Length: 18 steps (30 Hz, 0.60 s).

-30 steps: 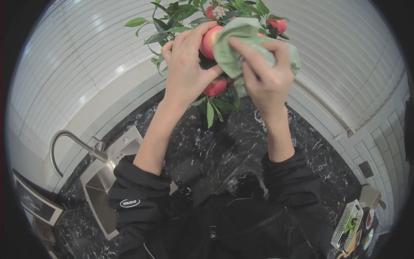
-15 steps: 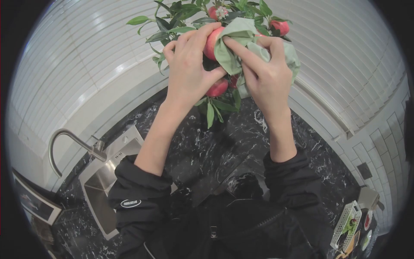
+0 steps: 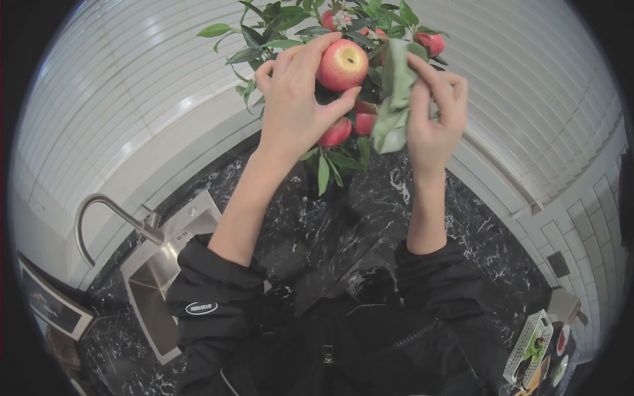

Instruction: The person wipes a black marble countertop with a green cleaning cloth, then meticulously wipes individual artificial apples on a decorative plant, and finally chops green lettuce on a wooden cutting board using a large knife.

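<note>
My left hand point(image 3: 294, 99) grips a red apple point(image 3: 342, 65) from its left side, thumb below and fingers above. The apple's yellow end with a small dark spot faces me. To its right, my right hand point(image 3: 438, 109) pinches a crumpled pale green cloth point(image 3: 395, 99), which hangs down apart from the apple. Behind both hands spreads a leafy green plant point(image 3: 284, 26) bearing several red apples, one of them a lower apple point(image 3: 335, 133) under my left thumb. Whether the held apple is attached to the plant is hidden.
A black marbled countertop point(image 3: 317, 231) lies below my arms. On the left are a steel sink point(image 3: 146, 310) and a curved faucet point(image 3: 109, 201). A white basket point(image 3: 530, 346) with greens stands at the lower right. White blinds point(image 3: 528, 86) rise behind.
My right hand has moved right and drawn the cloth off the apple, so the apple's yellow end now shows. My left hand keeps its hold, almost unmoved.
</note>
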{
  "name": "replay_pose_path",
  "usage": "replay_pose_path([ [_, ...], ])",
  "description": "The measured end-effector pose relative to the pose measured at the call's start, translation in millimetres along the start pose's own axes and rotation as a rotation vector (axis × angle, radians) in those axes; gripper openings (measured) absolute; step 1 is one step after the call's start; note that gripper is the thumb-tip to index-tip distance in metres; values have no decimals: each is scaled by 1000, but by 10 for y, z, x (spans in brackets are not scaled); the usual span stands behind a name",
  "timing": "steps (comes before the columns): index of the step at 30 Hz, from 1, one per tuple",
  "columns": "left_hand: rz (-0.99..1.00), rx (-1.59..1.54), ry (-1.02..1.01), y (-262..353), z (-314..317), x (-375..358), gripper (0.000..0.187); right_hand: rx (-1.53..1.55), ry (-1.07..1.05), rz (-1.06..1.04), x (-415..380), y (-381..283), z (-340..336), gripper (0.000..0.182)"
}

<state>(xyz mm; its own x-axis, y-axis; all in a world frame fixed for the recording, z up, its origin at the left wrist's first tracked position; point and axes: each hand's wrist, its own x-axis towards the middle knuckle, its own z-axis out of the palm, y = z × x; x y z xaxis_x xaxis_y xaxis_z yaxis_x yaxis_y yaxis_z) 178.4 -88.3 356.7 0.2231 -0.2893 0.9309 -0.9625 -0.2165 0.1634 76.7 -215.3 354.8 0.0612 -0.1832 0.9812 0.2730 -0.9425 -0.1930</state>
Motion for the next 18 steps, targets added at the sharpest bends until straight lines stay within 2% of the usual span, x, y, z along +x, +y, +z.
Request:
replay_pose_path([
  [3,-17,-7,-35,18,-26,12,51,34,-93,-100,-73,-42,121,33],
  [8,-37,20,-11,-19,-68,-11,52,31,-152,-9,-114,164,175,30],
  [12,-48,-5,-27,3,-76,7,49,77,-12,74,168,97,87,26],
  [15,-17,13,-6,30,-50,5,50,114,-72,-13,400,-48,73,28],
  [18,-9,43,6,16,-50,-14,56,103,-368,-82,432,-53,132,32],
])
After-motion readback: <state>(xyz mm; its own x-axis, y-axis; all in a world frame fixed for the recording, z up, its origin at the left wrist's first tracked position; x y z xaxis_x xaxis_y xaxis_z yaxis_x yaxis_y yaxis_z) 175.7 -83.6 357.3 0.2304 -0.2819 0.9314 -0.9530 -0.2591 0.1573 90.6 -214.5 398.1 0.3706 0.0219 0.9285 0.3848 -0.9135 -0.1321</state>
